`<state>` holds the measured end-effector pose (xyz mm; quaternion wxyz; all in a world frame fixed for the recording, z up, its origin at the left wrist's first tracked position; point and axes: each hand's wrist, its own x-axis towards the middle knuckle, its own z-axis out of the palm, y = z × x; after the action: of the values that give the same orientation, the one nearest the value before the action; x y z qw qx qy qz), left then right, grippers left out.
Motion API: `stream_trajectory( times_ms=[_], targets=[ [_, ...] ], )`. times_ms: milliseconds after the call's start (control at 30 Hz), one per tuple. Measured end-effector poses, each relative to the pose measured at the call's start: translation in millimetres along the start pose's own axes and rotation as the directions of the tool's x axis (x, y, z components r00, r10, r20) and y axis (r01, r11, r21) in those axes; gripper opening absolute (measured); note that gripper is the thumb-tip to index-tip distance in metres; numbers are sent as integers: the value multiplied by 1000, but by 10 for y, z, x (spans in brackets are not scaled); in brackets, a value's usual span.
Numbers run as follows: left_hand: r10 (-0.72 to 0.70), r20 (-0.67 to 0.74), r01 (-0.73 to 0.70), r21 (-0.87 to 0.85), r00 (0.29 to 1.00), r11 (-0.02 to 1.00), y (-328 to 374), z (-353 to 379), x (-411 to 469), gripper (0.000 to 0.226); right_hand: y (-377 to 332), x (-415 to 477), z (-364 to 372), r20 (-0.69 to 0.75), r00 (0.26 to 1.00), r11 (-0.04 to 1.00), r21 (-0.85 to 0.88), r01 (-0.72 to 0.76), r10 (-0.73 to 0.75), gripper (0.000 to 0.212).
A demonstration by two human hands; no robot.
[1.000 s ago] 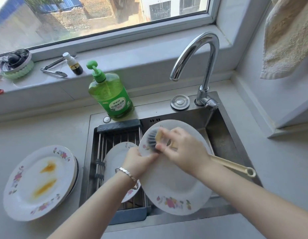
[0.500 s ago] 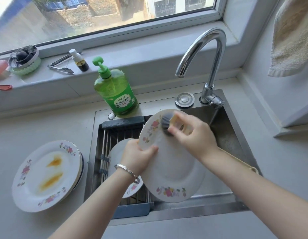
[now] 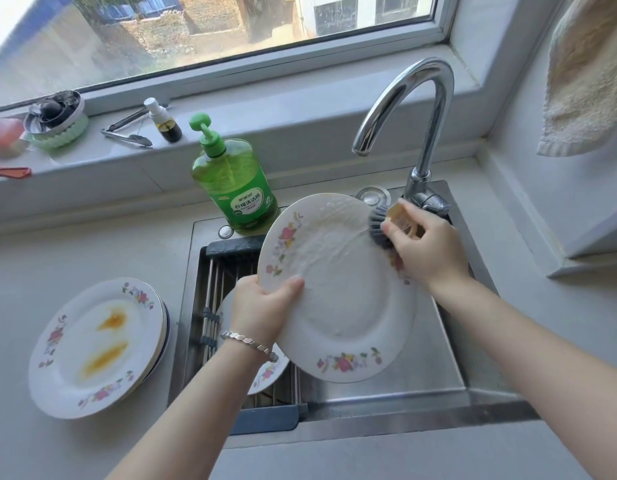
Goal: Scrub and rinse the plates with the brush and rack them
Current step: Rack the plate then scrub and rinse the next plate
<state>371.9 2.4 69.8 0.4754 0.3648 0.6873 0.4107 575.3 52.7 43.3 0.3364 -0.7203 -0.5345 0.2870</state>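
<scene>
Head view is showing a person working over a steel sink (image 3: 421, 358). Their left hand (image 3: 262, 306) is gripping a floral-rimmed plate (image 3: 341, 306) by its left edge, with the thumb lying on the face and the fingers curling behind. It is holding the plate tilted above the basin. The right hand (image 3: 428, 247) is clasping the brush (image 3: 381, 223) close to its head. The dark bristles are pressing against the plate's upper right rim, just in front of the base of the faucet (image 3: 431, 109). The two hands are staying apart, on opposite sides of the plate. A wet, soapy smear is running across the plate's upper part, and the brush's handle is hiding behind the right hand.

A drying rack (image 3: 217, 278) is sitting in the left part of the sink. A second floral plate (image 3: 265, 374) is lying in it, mostly covered by the left wrist and the held plate. A stack of plates (image 3: 92, 348) is resting on the counter left of the sink — the top one is carrying two orange smears. A green soap bottle (image 3: 234, 188) is standing at the sink's back edge, just behind the held plate. Tongs (image 3: 127, 133) and a small bottle (image 3: 165, 123) are lying on the windowsill, and a towel (image 3: 587, 74) is hanging at the upper right.
</scene>
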Motion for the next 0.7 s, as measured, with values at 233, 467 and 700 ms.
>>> stream_trajectory(
  times_ms=[233,467,700],
  targets=[
    [-42,-77,36,-87,996,996,11,-30,-18,20,-6,-25,-33,25,999,1000,0,22,-22,48],
    [-17,-172,-2,-113,985,994,51,-20,-3,22,90,-308,-3,170,980,987,-106,124,-105,49],
    [-62,-277,-2,-225,959,974,107,18,44,21,9,-569,92,270,936,965,-70,253,-226,48]
  ],
)
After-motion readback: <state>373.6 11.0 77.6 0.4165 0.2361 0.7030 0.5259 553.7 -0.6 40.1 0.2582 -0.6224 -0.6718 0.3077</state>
